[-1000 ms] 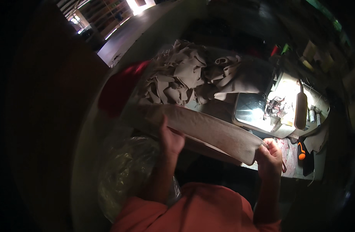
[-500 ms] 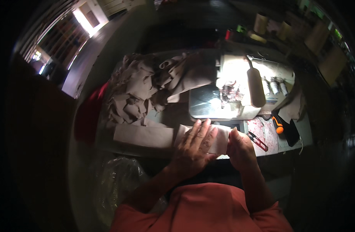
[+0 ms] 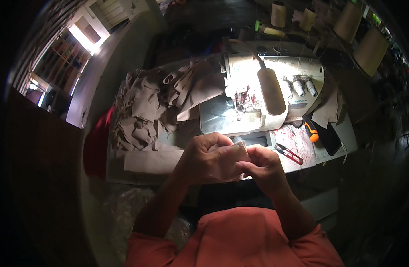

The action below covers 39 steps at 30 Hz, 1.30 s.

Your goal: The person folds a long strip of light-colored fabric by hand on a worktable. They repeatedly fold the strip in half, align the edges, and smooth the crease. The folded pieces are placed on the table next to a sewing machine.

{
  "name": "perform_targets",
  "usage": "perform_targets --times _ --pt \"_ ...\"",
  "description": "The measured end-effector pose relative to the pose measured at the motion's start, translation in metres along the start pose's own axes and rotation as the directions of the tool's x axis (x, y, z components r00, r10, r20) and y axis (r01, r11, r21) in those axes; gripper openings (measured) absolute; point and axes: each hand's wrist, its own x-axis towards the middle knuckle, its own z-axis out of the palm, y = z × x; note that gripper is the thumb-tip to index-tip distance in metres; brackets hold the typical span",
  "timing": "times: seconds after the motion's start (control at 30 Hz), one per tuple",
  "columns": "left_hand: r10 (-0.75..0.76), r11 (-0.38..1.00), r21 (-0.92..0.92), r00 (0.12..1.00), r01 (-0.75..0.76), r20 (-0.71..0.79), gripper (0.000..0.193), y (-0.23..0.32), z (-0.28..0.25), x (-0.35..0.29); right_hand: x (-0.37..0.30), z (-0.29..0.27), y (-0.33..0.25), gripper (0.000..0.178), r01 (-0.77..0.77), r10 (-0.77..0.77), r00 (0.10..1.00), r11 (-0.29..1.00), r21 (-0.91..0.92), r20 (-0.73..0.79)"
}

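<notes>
A folded piece of pale fabric [image 3: 229,162] is held between my two hands, just in front of the sewing machine [image 3: 258,84]. My left hand [image 3: 202,155] grips its left side, with the thumb across the top. On the right edge my right hand [image 3: 263,168] pinches the fabric between thumb and fingers. Beside my left wrist lies a flat strip of the same pale fabric [image 3: 151,162] along the table's near edge. Behind it rises a heap of loose fabric pieces [image 3: 140,100].
Red-handled thread snips [image 3: 290,154] lie right of my hands, with an orange-handled tool [image 3: 312,132] and a dark flat object [image 3: 328,141] beyond. A lamp [image 3: 272,91] lights the machine. Thread cones [image 3: 345,22] stand at the back right. A clear plastic bag [image 3: 133,204] hangs below the table's edge.
My left hand was lying flat on the fabric; now it has closed around it. The fabric is lifted and bunched between both hands. The whole view has shifted slightly.
</notes>
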Motion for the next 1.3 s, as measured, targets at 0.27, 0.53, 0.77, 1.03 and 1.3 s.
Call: perform_targets --times 0.27,0.53,0.77,1.03,1.3 --pt "0.135 0.981 0.160 0.975 -0.107 -0.177 0.013 -0.005 -0.003 0.008 0.003 -0.002 0.000 0.017 -0.029 0.029 0.999 0.999 0.042 -0.014" --pt "0.537 0.619 0.699 0.842 -0.358 -0.044 0.007 -0.030 -0.006 0.057 0.034 -0.014 0.030 0.018 0.003 -0.001 0.990 1.000 0.014 -0.142" --pt "0.630 0.420 0.760 0.762 -0.495 0.149 0.013 -0.036 -0.002 0.056 0.031 -0.013 0.048 0.014 -0.039 0.065 0.977 0.990 0.133 -0.202" --pt "0.508 0.321 0.860 0.838 -0.396 0.196 0.013 -0.034 -0.009 0.057 0.026 -0.013 0.046 0.020 -0.094 0.118 0.965 0.989 0.112 -0.234" --pt "0.554 0.440 0.786 0.820 -0.434 0.142 0.009 -0.029 -0.014 0.081 0.044 -0.005 0.042 0.018 0.090 -0.051 0.951 0.989 0.115 -0.304"
